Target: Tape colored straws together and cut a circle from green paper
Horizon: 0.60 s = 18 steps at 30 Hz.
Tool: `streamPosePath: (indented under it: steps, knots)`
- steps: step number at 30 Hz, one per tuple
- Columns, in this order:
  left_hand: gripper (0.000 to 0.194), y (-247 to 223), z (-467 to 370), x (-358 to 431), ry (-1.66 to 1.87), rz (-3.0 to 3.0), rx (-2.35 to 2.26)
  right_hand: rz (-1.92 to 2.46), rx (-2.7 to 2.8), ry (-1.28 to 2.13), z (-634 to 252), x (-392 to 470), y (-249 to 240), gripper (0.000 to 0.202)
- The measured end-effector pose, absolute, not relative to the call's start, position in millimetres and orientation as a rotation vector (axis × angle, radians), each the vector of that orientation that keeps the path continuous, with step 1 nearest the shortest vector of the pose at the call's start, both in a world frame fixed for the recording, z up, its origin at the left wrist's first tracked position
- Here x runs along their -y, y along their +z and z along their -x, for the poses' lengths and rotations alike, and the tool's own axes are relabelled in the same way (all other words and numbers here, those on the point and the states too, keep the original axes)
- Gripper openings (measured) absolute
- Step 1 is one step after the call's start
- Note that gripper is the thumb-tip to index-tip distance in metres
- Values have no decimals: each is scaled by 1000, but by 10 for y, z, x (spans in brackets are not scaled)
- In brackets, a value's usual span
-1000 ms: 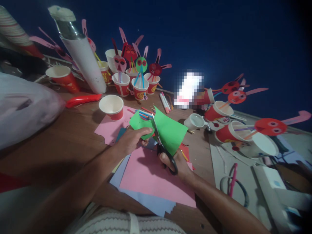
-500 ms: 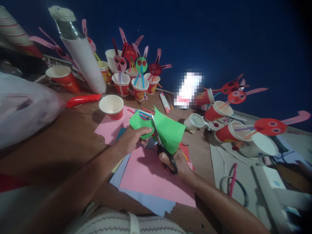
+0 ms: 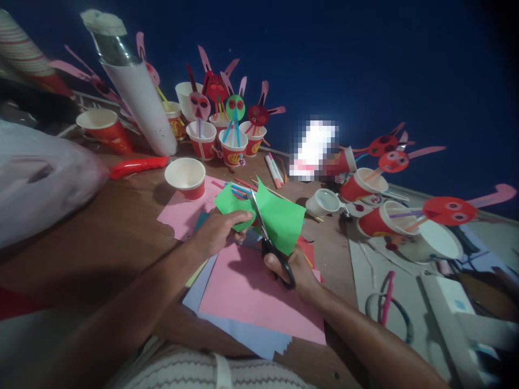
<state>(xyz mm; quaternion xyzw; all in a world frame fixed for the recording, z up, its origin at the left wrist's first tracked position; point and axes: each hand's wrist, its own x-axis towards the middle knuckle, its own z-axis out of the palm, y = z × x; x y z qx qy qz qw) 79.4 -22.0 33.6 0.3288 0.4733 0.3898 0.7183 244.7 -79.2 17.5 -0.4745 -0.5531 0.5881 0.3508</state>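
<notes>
A green sheet of paper is split by a cut, its narrower part lying to the left of the blades. My left hand pinches that left part between thumb and fingers. Black-handled scissors are gripped in my right hand, blades pointing up and away across the paper. Whether the blades are fully closed is hard to tell. Under both hands lies a pink sheet on top of pale blue paper.
A red paper cup stands left of the papers. Several cups with paper rabbit faces line the back and right. A white flask, a red-handled tool, markers and a small clear cup surround the work spot.
The right part of the green paper has shifted slightly left and bends a little more. Both hands keep almost the same place.
</notes>
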Motion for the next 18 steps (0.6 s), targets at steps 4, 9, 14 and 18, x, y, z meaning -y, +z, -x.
streamPosePath:
  steps: [4,9,14,18]
  knots:
    - [22,293,-798,217,913,-745,-1062,1237,1437,1519,-2444,788,183,43]
    - [24,279,-798,214,963,-808,-1104,1251,1440,1534,-2440,791,172,45]
    - [22,322,-810,216,1014,-779,-1092,1238,1440,1537,-2439,807,155,45]
    - [20,348,-818,225,977,-744,-1121,1207,1460,1534,-2440,814,158,43]
